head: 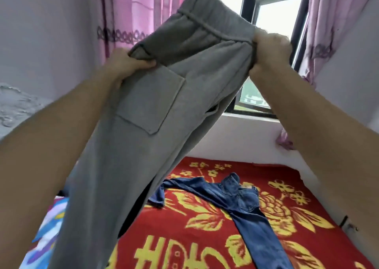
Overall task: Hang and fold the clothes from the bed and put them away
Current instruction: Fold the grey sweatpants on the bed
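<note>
Both hands hold the grey trousers (147,112) up above the bed (184,238). The left hand (127,63) grips the folded edge near the patch pocket (151,102); the right hand (270,49) clamps the waistband. The legs hang down to the left. Blue jeans (240,203) lie spread flat on the red-and-yellow blanket.

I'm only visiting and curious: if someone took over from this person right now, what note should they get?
Left hand grips the grey trousers at one waistband edge; right hand grips the other side.
The trousers are held up above the red blanket, legs hanging down.
Blue jeans lie unfolded on the blanket.
Done: nothing seen folded or hung.
Left: fold or hang both, then put them away.
</note>
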